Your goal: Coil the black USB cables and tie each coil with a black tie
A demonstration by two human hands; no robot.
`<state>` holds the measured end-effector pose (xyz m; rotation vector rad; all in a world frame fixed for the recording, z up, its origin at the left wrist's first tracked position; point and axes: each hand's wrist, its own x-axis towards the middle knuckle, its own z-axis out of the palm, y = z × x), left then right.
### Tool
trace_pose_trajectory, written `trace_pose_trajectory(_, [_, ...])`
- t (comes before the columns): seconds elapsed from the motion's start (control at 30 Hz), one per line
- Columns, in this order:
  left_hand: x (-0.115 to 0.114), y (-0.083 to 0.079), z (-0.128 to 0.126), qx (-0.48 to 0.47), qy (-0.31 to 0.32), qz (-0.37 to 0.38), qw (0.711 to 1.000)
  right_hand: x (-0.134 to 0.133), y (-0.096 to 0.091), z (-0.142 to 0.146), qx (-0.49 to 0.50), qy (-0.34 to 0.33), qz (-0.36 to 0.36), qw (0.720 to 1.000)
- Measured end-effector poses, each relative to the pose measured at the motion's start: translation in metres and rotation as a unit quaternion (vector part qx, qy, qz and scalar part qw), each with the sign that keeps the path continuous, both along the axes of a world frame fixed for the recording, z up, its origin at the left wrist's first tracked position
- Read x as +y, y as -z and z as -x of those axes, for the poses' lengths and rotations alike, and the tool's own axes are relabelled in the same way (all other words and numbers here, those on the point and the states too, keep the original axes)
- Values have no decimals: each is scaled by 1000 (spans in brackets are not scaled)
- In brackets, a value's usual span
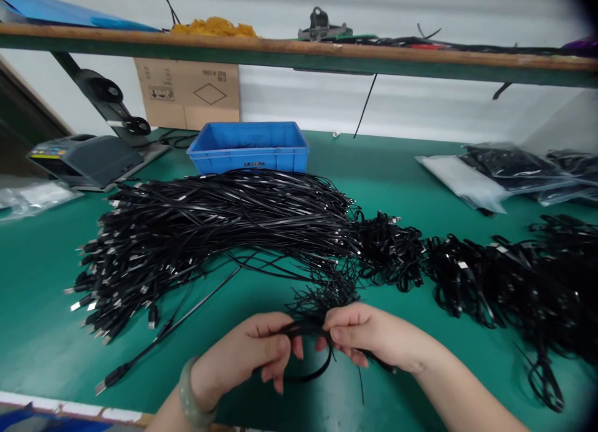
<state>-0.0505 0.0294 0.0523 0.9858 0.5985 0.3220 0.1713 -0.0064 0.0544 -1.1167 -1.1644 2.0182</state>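
A black cable (306, 377) is looped between my two hands, low in the middle of the view. My left hand (261, 348), with a pale green bangle at its wrist, pinches the coil from the left. On the right, my right hand (362, 332) grips the same coil with thumb and forefinger; a thin black strand hangs below it. Just beyond my fingers lies a heap of short black ties (334, 288). Behind that stretches a big pile of straight black USB cables (252, 214). One single USB cable (161, 335) lies apart at the left.
Bundled cables (495, 276) spread along the right side. A blue bin (247, 161) stands behind the pile, near a grey tape-dispenser-like machine (88, 161). Plastic bags (509, 170) lie at the right rear. A wooden-edged shelf (280, 48) crosses above, with a cardboard box (187, 95) beneath.
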Motion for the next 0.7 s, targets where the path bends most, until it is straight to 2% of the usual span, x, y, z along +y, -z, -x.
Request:
trace_pose_trajectory(0.1, [4, 9, -6, 62, -115, -14, 991, 1, 6, 0, 108, 36, 32, 993])
trace_pose_trajectory(0.17, [1, 14, -11, 72, -146, 16, 987, 4, 9, 1, 150, 86, 15, 985])
trace_pose_trajectory(0.3, [-17, 26, -26, 8, -119, 114, 986, 10, 14, 11, 175, 182, -32, 967])
trace_pose_trajectory(0.4, [-31, 34, -38, -11, -75, 148, 986, 13, 19, 20, 132, 247, -56, 958])
trace_pose_trajectory(0.47, [-34, 37, -42, 15, -84, 119, 989, 16, 22, 23, 79, 265, -86, 957])
trace_pose_trajectory(0.57, [-32, 38, -37, 61, -170, 71, 981, 21, 26, 22, -97, 232, -179, 951])
trace_pose_trajectory(0.6, [-30, 37, -33, 67, -202, 74, 974, 23, 28, 21, -193, 213, -223, 932])
trace_pose_trajectory(0.63, [-29, 37, -30, 69, -227, 84, 968, 23, 30, 20, -297, 193, -267, 896])
trace_pose_trajectory(0.7, [-26, 36, -23, 66, -262, 117, 956, 23, 36, 21, -482, 152, -328, 798])
